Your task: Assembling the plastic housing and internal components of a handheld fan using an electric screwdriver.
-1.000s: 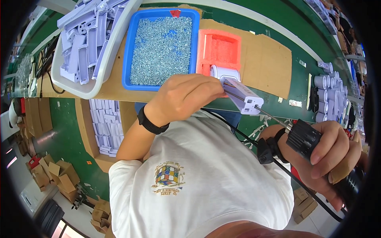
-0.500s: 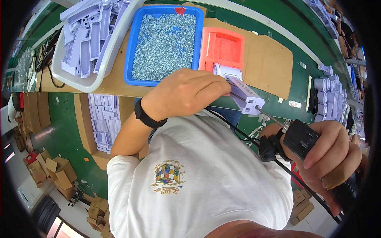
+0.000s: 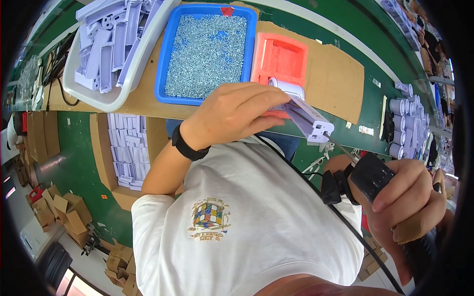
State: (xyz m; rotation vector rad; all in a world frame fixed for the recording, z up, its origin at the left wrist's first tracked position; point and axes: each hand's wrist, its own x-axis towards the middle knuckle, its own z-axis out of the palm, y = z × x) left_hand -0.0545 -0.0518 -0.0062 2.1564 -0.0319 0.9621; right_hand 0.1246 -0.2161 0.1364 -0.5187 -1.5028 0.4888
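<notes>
My left hand [image 3: 239, 112] is closed around a long pale lavender plastic housing [image 3: 323, 129], which tilts down toward the right. At the housing's far end, a pale cylinder-shaped part [image 3: 290, 88] rests against the red foam block [image 3: 282, 56]; whether the two parts are joined is hidden by my fingers. My right hand [image 3: 410, 202] grips a black electric screwdriver [image 3: 370, 176]. Its thin steel shaft reaches into a hole in the housing's near end face, and part of the shaft shows along the inside. Where the tip ends I cannot make out.
A blue tray [image 3: 162, 74] of small screws stands beside the foam block on brown cardboard [image 3: 338, 74]. To its left is a white bin [image 3: 126, 93] of lavender housings. A carton [image 3: 103, 148] of pale parts sits below. Several pale cylinders [image 3: 397, 123] stand far right.
My left hand has shifted slightly right with the housing, its near end moving a little right. The screwdriver has stayed at the end face, with less of its shaft visible inside.
</notes>
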